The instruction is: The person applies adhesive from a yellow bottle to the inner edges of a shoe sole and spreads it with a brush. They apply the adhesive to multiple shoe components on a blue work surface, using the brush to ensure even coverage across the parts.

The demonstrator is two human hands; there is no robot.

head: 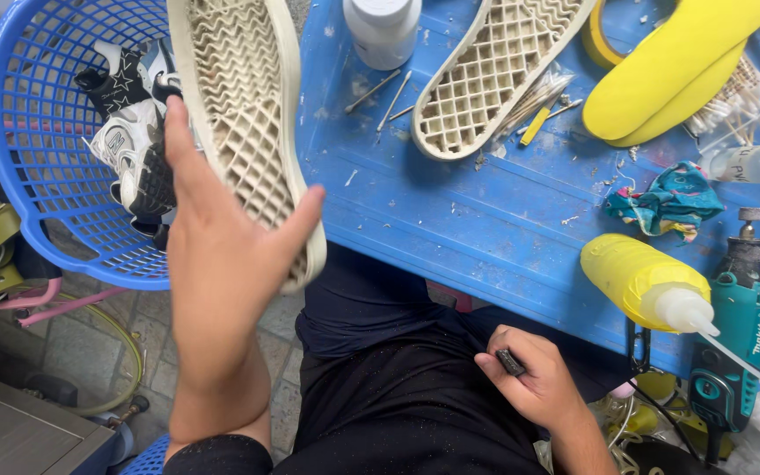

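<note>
My left hand [222, 255] holds up a cream rubber shoe sole [244, 105], tread side toward me, gripping its lower end between thumb and fingers. It hangs over the edge of a blue plastic basket [37, 132]. My right hand [529, 378] rests on my lap in dark trousers, fingers closed on a small dark tool [510, 361]. A second cream sole [494, 70] lies tread up on the blue table [485, 229].
The basket holds black and white sneakers [134, 132]. On the table lie a white bottle [383, 31], yellow insoles [670, 70], a yellow squeeze bottle [648, 281], a teal rotary tool [736, 334], a crumpled cloth [670, 202], cotton swabs [741, 105] and small sticks.
</note>
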